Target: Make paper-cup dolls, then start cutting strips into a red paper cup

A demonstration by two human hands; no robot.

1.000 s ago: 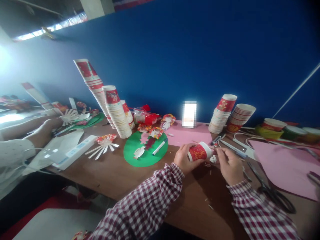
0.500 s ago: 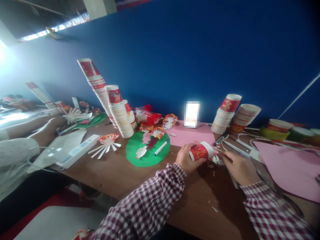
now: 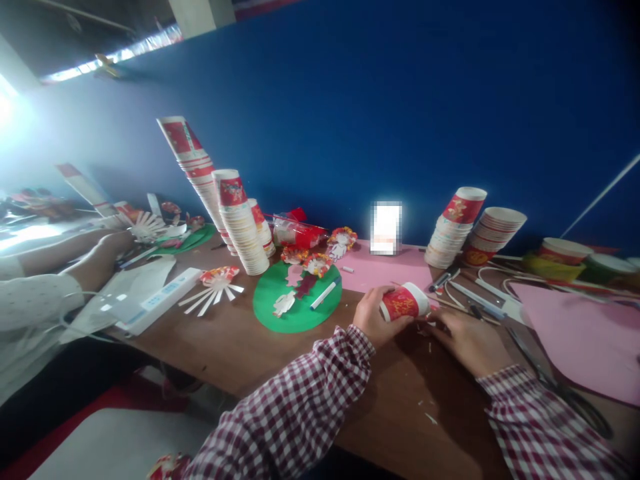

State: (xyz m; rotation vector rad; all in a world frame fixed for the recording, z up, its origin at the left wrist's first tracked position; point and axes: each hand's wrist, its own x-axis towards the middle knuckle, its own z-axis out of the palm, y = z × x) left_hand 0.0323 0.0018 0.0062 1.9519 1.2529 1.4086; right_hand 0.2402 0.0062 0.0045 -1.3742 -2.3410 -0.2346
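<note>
- At far left, a co-worker's bare forearms (image 3: 97, 260) reach over the table; a white oblong box with blue print (image 3: 157, 301) lies just beside.
- Next, a paper cup cut into a fan of white strips with a red patterned centre (image 3: 217, 288) lies flat on the brown wooden table (image 3: 395, 407).
- Behind it lean 2 tall stacks of red-and-white paper cups (image 3: 240, 227).
- A round green paper sheet (image 3: 300, 321) carries paper cut-outs and a white marker with a blue tip (image 3: 324, 295).
- The left hand (image 3: 373, 315) grips a red paper cup with gold ornament and a white end (image 3: 403, 302), fingers and thumb closed around its side.
- This cup is held above the table, right of the green sheet and in front of a flat pink sheet. Its wall looks round and smooth, the gold figures spread over the red.
- The cup lies on its side, white end toward the right. Its long axis runs nearly level from left to right, rising slightly at the right.
- The right hand (image 3: 467, 337) is near that white end, fingers bent toward it; whether they pinch anything, I cannot tell.
- Behind this hand stand 2 more cup stacks (image 3: 455, 227).
- At far right, black-handled scissors (image 3: 543, 379) lie near a pink paper sheet with a curved edge (image 3: 580, 333).
</note>
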